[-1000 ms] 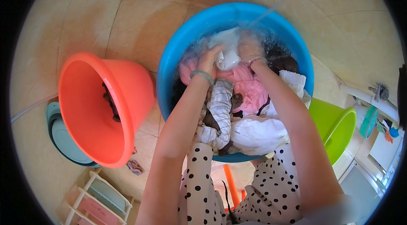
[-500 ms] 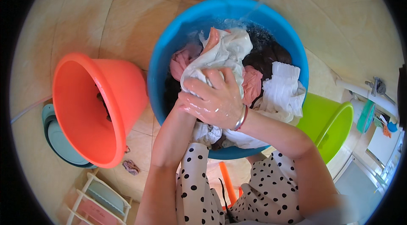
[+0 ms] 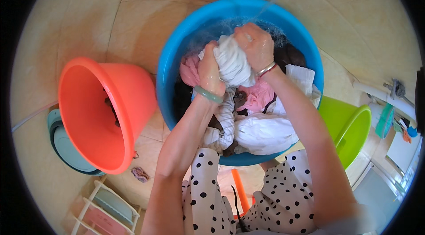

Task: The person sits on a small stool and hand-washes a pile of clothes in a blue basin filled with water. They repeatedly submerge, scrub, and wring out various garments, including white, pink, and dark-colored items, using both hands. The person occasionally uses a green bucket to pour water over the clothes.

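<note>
A large blue tub (image 3: 167, 73) holds wet laundry and water. Over its far half, a bunched white cloth (image 3: 232, 60) is gripped between both my hands. My left hand (image 3: 209, 67), a green bangle at its wrist, closes on the cloth's left side. My right hand (image 3: 256, 44), with a silver bangle and a red band, is closed on its far right side. Pink cloth (image 3: 256, 95) lies below the hands, and more pink fabric (image 3: 190, 70) sits at the left. White garments (image 3: 265, 133) fill the near part; dark cloth (image 3: 290, 55) lies at the right.
An orange-red bucket (image 3: 141, 98) lies tipped at the left, dark items inside. Behind it is a grey-green basin (image 3: 71, 148). A lime green bucket (image 3: 349, 124) stands right of the tub. A small crumpled cloth (image 3: 140, 174) and a white rack (image 3: 84, 206) are at lower left.
My hands were clasped together on the white cloth; now they are apart, the right one farther away and to the right. The cloth has gone from loosely spread to bunched between them.
</note>
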`<state>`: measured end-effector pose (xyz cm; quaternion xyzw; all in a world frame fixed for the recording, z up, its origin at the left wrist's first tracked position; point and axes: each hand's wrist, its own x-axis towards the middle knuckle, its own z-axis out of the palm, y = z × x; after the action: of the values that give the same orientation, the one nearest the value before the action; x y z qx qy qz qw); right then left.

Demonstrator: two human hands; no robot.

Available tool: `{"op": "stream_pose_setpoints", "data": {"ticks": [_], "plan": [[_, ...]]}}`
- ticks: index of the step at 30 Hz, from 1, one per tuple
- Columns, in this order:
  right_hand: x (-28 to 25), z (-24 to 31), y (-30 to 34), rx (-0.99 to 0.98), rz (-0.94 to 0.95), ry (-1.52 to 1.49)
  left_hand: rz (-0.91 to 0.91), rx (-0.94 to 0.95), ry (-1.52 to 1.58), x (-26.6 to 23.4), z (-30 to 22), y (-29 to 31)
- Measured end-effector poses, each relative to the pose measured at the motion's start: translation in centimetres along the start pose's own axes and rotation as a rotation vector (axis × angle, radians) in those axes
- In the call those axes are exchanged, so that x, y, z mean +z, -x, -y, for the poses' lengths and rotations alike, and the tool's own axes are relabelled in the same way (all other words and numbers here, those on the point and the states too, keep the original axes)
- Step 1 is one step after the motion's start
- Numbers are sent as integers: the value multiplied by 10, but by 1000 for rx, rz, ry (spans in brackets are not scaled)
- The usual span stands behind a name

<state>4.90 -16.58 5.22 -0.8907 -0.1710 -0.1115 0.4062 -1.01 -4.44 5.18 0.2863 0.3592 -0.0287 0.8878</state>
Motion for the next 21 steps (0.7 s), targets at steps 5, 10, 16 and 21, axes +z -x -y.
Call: {"op": "stream_pose_setpoints", "data": {"ticks": [5,10,16,21], "plan": [[8,-53,1,182,36,141,-41,160,56,-12,-11,-15],[12,-64,31,55,371,472,-46,168,-242,-37,8,-41],[51,-114,19,329,707,639,-231,2,-423,-46,37,-88],[43,-87,14,162,275,327,93,-180,-80,-44,25,-81]]}}
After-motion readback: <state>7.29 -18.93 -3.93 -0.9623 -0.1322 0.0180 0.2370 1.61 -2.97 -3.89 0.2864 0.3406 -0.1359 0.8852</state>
